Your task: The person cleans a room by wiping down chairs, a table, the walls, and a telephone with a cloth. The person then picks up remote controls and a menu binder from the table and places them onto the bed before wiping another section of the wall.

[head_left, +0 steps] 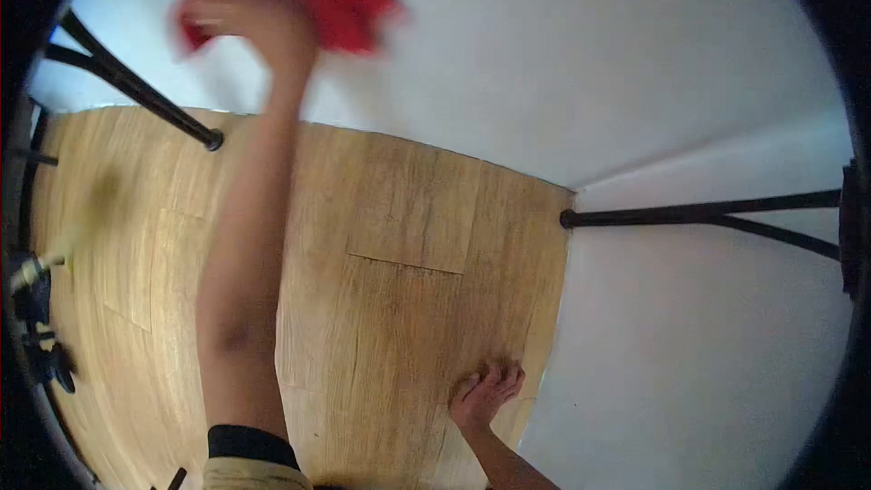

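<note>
My left hand [259,23], blurred by motion, is closed on a red cloth [340,0] at the upper left. It is on or close to the white wall [490,54], and contact cannot be made out. Part of the cloth bunches around the fingers, while the rest spreads to the right. My bare left forearm reaches up across the view from a dark cuff at the bottom. At the lower right, my right hand [487,396] rests palm down on the wooden floor [399,308], holding nothing, with its fingers spread a little.
Black metal legs [145,91] stand at the upper left, with another black leg frame [689,215] at the right by the wall corner. Dark objects [41,345] lie along the left edge. A blurred yellowish object [91,209] shows over the floor at left.
</note>
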Demonstrator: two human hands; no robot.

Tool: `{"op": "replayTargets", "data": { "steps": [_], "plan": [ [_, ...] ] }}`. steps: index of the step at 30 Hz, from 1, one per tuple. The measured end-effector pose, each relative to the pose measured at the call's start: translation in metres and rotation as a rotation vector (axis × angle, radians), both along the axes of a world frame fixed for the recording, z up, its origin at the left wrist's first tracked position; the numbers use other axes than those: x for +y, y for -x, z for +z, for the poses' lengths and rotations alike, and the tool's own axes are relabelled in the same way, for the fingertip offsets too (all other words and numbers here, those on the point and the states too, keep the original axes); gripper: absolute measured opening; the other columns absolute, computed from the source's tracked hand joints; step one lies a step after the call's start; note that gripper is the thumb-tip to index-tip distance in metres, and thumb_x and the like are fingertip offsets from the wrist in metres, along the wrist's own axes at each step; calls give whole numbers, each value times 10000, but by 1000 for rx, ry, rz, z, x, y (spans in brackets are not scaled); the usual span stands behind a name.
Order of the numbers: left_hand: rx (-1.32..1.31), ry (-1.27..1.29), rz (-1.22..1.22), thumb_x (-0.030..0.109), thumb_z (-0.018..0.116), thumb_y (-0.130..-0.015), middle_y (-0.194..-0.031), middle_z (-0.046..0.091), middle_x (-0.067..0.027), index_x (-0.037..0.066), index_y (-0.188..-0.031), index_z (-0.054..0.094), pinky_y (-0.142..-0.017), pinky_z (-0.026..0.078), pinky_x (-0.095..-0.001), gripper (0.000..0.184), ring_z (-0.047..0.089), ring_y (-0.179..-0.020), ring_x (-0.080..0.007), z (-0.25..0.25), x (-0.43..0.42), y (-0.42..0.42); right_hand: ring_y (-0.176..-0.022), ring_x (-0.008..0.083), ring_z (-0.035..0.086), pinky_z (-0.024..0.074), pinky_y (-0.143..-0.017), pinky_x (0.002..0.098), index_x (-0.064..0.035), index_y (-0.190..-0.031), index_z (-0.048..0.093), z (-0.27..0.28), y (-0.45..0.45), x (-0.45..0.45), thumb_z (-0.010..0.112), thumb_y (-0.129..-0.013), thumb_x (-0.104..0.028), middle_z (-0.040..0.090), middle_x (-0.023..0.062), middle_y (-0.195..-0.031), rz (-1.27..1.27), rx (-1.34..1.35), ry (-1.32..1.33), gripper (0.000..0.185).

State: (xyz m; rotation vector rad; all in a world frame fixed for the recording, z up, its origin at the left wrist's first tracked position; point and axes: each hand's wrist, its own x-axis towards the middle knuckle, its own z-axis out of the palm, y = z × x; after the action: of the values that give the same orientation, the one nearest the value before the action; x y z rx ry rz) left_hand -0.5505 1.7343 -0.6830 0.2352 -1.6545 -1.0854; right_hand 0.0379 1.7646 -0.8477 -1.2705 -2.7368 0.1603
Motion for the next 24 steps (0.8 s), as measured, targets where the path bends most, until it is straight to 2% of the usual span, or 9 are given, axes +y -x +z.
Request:
{"op": "replayTargets", "data": {
  "steps": [2, 5, 8, 10, 15, 18, 20, 23, 24],
  "plan": [
    [99, 62, 94, 140, 511, -879, -1011, 441, -128, 41, -1084, 430, -870, 385, -473, 242, 465, -953, -322, 24, 29, -18, -1248, 504, 239, 175, -1006, 647, -10, -1223, 391, 6, 5, -1, 469, -874, -272, 299, 284, -1317, 10, -16, 50, 444],
    [289, 294, -170, 219, 532, -876, -1187, 401, -207, 119, -1206, 438, -917, 354, -581, 358, 449, -1073, -413, -6, 137, -114, -1243, 501, 239, 183, -1003, 645, 0, -1222, 386, 10, 8, -1, 461, -881, -270, 300, 284, -1307, 2, -19, 46, 442],
    [442, 863, -746, 298, 552, -872, -1363, 362, -286, 196, -1328, 447, -963, 322, -688, 479, 432, -1192, -503, -107, 178, -198, -1233, 499, 245, 188, -997, 648, 5, -1214, 388, 13, 10, -1, 458, -883, -261, 305, 290, -1290, 37, 3, 8, 430],
    [-14, 1042, -1229, 249, 541, -881, -1317, 401, -241, 273, -1268, 494, -989, 294, -665, 391, 443, -1164, -456, -146, 143, -195, -1227, 500, 246, 186, -994, 651, 5, -1210, 389, 13, 11, -1, 458, -883, -258, 306, 290, -1283, 39, -9, 19, 425],
    [4, -256, -505, 69, 675, -704, -1256, 377, -271, 91, -1197, 490, -965, 251, -627, 527, 364, -1165, -474, 25, 133, -131, -1211, 508, 250, 182, -992, 658, 2, -1201, 402, 19, 10, -4, 465, -877, -245, 305, 290, -1274, 15, 16, 39, 412],
    [162, -119, -320, 80, 671, -726, -1220, 373, -262, 87, -1144, 523, -953, 269, -620, 444, 377, -1126, -464, -23, 197, -154, -1214, 511, 243, 185, -984, 658, -1, -1205, 406, 17, 14, 0, 466, -879, -251, 296, 292, -1280, -1, -23, 71, 416],
    [151, 429, -597, 101, 705, -717, -1217, 374, -257, 119, -1142, 540, -956, 274, -604, 457, 379, -1121, -451, -94, 193, -199, -1222, 513, 232, 186, -980, 662, -7, -1212, 406, 13, 11, -5, 463, -876, -244, 284, 292, -1291, 8, -25, 38, 415],
    [-154, 420, -849, 144, 751, -699, -1207, 387, -248, 145, -1142, 552, -950, 278, -607, 486, 380, -1120, -459, -101, 152, -208, -1232, 515, 220, 185, -979, 670, -16, -1221, 401, 21, 16, -1, 473, -865, -243, 271, 290, -1304, -2, -13, 92, 428],
    [-78, 168, -845, 157, 770, -683, -1192, 395, -249, 145, -1126, 564, -934, 293, -599, 489, 387, -1106, -453, -64, 150, -201, -1232, 515, 220, 185, -979, 670, -16, -1221, 401, 17, 14, -2, 473, -865, -243, 271, 290, -1304, 1, -18, 90, 428]
  ]
}}
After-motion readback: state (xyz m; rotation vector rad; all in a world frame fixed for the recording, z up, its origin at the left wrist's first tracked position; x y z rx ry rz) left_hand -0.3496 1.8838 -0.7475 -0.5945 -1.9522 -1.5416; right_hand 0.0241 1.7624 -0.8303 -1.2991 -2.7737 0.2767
